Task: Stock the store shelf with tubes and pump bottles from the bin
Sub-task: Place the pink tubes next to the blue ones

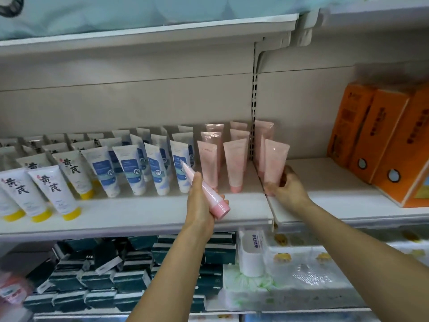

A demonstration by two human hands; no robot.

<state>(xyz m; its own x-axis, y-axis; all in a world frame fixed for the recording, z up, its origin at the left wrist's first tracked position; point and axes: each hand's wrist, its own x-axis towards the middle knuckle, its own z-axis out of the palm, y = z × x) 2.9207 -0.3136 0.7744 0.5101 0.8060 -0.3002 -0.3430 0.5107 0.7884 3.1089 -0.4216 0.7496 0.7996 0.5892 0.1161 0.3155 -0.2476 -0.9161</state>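
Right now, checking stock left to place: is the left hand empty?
No, the left hand grips a pink tube, held tilted above the shelf edge.

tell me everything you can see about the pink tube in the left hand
The pink tube is a slim, glossy plastic squeeze tube, pale pink along the body and darker pink at its round cap. The left hand grips it round the middle, fingers curled about it. It is held tilted in the air in front of the shelf, cap down and toward the right, its flat crimped end pointing up and left across the blue and white tubes. It touches only the hand. No print on it is readable.
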